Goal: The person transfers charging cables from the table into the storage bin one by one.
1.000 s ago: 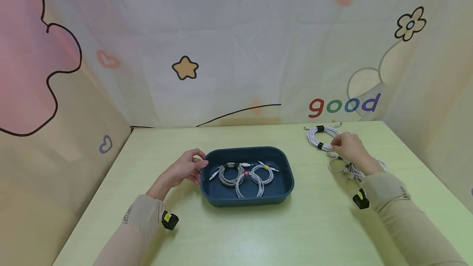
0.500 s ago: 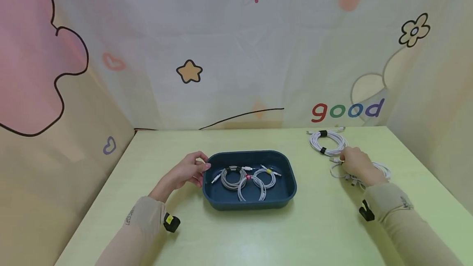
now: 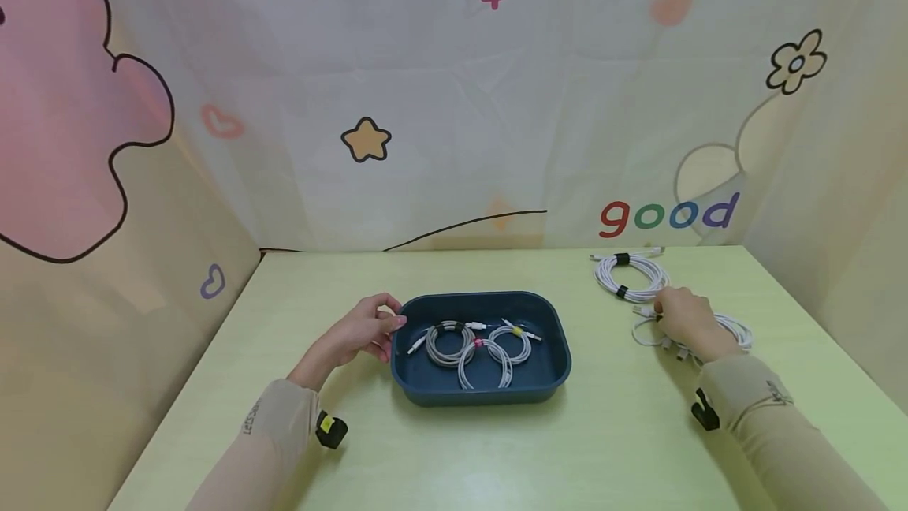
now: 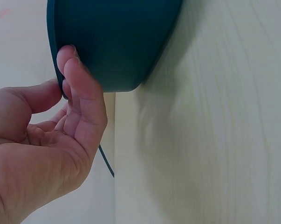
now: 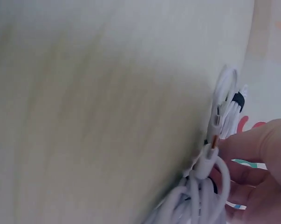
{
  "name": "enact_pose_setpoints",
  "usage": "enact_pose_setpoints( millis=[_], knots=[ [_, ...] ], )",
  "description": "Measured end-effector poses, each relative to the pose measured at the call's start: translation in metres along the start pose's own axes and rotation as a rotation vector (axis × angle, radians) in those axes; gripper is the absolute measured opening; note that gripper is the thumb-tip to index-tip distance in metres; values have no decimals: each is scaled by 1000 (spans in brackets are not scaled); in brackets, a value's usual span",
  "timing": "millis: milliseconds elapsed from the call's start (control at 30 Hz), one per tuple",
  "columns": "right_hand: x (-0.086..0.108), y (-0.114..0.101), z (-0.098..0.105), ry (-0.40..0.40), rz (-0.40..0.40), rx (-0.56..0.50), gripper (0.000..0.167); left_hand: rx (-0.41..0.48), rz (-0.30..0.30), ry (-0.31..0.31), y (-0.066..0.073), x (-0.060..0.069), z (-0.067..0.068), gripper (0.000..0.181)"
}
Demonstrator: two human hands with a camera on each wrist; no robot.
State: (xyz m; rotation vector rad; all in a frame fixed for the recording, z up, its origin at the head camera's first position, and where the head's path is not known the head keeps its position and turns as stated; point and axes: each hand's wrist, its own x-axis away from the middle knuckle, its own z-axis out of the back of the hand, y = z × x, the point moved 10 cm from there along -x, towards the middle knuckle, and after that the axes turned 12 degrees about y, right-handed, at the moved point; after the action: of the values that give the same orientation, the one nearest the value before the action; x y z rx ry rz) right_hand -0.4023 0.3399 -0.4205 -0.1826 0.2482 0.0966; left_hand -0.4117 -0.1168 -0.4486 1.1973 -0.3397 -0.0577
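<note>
At the left end of a dark blue tray (image 3: 482,398), my left hand (image 3: 358,331) grips the rim, thumb on top and fingers against the outer wall (image 4: 107,46). Inside the tray lie three coiled cables: one with black ties (image 3: 441,359), one with a pink tie (image 3: 507,370) and one with a yellow tie (image 3: 526,351). On the right, my right hand (image 3: 691,322) is over a white cable bundle (image 3: 738,330). The right wrist view shows thumb and fingers (image 5: 243,175) pinching the bundle (image 5: 170,210) near its connectors; some fingertips are hidden.
A larger white coil (image 3: 608,278) with black ties lies just behind my right hand, near the back edge of the pale table (image 3: 454,456). A printed curtain (image 3: 454,101) hangs behind and along the sides.
My right hand has come down and slightly nearer, from beside the white coil onto the cable bundle. The head view has shifted a little. My left hand remains on the tray rim.
</note>
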Motion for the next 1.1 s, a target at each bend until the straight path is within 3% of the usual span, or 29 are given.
enact_pose_setpoints(
  millis=[500, 867, 1100],
  knots=[
    [-3, -10, 23, 60, -25, -131, 17, -17, 2, 5, 2, 1, 0, 27],
    [0, -22, 13, -50, -44, -291, 15, -14, 20, -3, -2, -1, 1, 28],
    [-5, -35, 17, -54, -17, -341, 15, -15, 21, -11, -2, 1, 0, 29]
  ],
)
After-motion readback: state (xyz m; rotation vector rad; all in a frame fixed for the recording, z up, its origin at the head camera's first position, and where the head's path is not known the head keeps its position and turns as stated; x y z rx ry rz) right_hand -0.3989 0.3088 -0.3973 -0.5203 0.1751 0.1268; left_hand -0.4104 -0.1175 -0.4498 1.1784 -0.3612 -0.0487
